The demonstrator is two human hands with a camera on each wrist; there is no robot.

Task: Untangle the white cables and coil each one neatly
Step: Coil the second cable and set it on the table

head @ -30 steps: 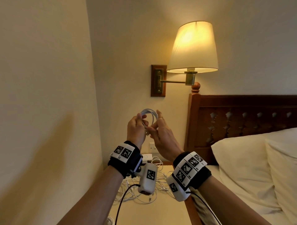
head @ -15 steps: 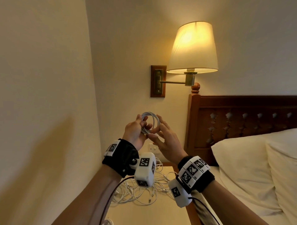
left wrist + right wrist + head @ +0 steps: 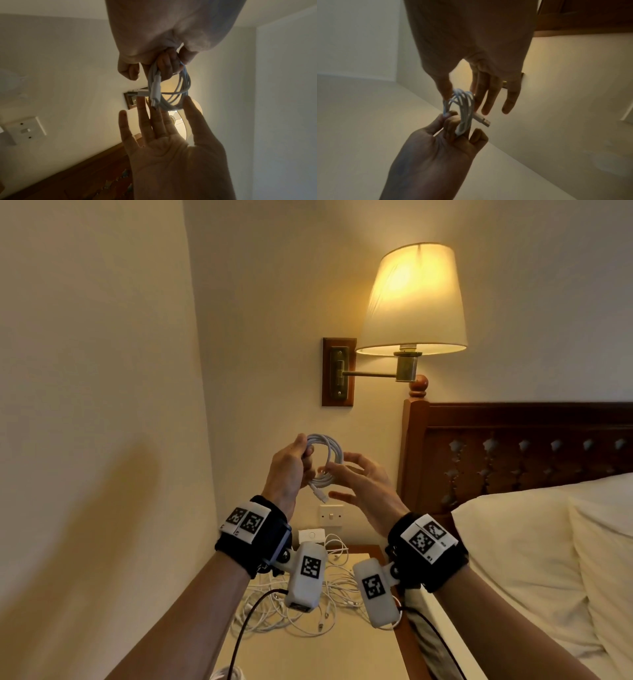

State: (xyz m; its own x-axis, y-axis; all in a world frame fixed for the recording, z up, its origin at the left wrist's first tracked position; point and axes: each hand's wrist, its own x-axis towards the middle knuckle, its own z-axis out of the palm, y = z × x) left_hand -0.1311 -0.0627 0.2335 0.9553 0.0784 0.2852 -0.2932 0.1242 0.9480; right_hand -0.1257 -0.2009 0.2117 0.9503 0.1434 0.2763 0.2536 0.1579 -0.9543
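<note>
One coil (image 3: pixel 322 462): mid-frame, pinched by left hand (image 3: pixel 287 470) fingers.
Right hand (image 3: pixel 364 484): fingers spread, thumb brushing loops.
Risk: plug end (image 3: pixel 317 494) dangles loose; loops likely spring open.
Tangle (image 3: pixel 308 604): unsorted on tabletop (image 3: pixel 308 655).

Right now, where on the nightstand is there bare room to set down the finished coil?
The left hand holds the coiled cable. Bare room: the near part of the nightstand, between the tangled cables and the frame's bottom edge. The back half up to the white charger is crowded.
</note>
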